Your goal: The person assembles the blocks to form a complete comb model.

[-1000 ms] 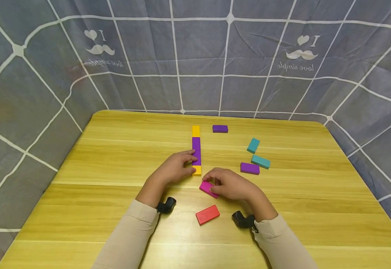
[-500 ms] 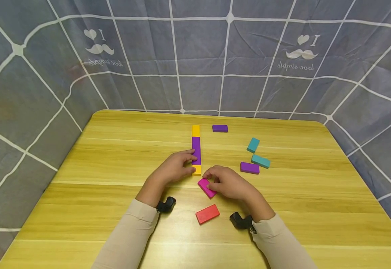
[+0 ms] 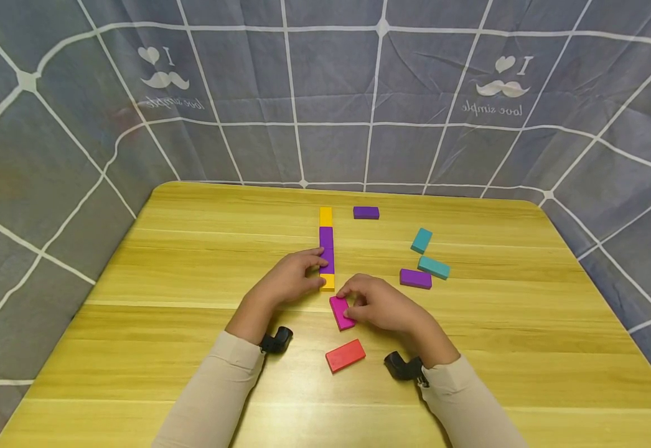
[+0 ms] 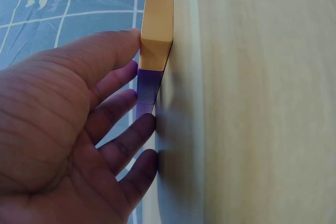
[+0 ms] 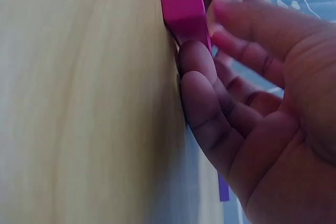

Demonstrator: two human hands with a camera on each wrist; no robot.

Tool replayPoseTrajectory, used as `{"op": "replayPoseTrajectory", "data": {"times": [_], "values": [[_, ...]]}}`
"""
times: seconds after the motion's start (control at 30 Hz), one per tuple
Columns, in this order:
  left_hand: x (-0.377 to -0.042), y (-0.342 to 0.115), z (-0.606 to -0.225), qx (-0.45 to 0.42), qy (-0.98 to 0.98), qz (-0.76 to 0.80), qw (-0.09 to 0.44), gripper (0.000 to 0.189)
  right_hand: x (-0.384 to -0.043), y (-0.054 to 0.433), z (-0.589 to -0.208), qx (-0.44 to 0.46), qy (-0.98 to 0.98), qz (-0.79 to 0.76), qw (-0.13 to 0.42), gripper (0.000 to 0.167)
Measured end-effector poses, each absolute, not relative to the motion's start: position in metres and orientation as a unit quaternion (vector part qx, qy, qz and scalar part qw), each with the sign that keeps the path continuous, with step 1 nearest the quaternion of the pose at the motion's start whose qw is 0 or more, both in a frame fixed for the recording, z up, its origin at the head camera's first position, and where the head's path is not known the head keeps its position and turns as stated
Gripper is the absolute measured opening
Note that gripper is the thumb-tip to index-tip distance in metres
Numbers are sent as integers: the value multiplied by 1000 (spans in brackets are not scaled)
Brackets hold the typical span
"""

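A straight row of flat blocks runs toward the far edge in the head view: a near yellow block (image 3: pixel 327 282), two purple blocks (image 3: pixel 326 239) end to end, and a far yellow block (image 3: pixel 325 217). My left hand (image 3: pixel 289 277) rests along the row's left side, thumb at the near yellow block (image 4: pixel 157 30) and fingers loosely bent by the purple ones. With bent fingers and thumb, my right hand (image 3: pixel 384 303) holds a pink block (image 3: pixel 341 312) lying just below the row, slightly tilted. In the right wrist view, fingertips touch the end of the pink block (image 5: pixel 184 3).
A red block (image 3: pixel 345 356) lies nearer me, between the wrists. To the right are a purple block (image 3: pixel 415 279) and two teal blocks (image 3: pixel 434 267). Another purple block (image 3: pixel 366 213) sits near the far edge of the wooden table (image 3: pixel 191 249). A grey curtain (image 3: pixel 331 81) hangs behind.
My right hand has turned the pink block from a slant toward lengthwise and shifted it slightly left. The left hand has stayed in place at the row.
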State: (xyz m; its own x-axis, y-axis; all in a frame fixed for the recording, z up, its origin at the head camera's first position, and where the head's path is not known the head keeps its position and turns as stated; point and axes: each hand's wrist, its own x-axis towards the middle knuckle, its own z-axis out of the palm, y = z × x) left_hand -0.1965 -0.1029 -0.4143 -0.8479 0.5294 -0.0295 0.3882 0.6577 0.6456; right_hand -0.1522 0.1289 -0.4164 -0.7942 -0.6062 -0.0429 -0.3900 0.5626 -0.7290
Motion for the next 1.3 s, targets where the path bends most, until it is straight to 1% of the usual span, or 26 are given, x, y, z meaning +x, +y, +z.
{"op": "replayPoseTrajectory", "data": {"times": [0.27,0.4,0.7,1.03,1.3], "values": [[-195,-104,-414,251,903,330,111,43,-151,137,-418,-336,841,-386,176,26],[-195,-103,-413,251,903,330,111,42,-151,138,-418,-354,839,-371,180,27],[-196,-103,-415,251,904,329,107,42,-150,135,-418,-384,852,-332,126,25],[-196,-103,-414,254,903,330,106,41,-149,125,-421,-386,862,-317,87,28],[-195,-104,-413,258,904,326,104,42,-146,119,-420,-379,867,-312,81,27]]}}
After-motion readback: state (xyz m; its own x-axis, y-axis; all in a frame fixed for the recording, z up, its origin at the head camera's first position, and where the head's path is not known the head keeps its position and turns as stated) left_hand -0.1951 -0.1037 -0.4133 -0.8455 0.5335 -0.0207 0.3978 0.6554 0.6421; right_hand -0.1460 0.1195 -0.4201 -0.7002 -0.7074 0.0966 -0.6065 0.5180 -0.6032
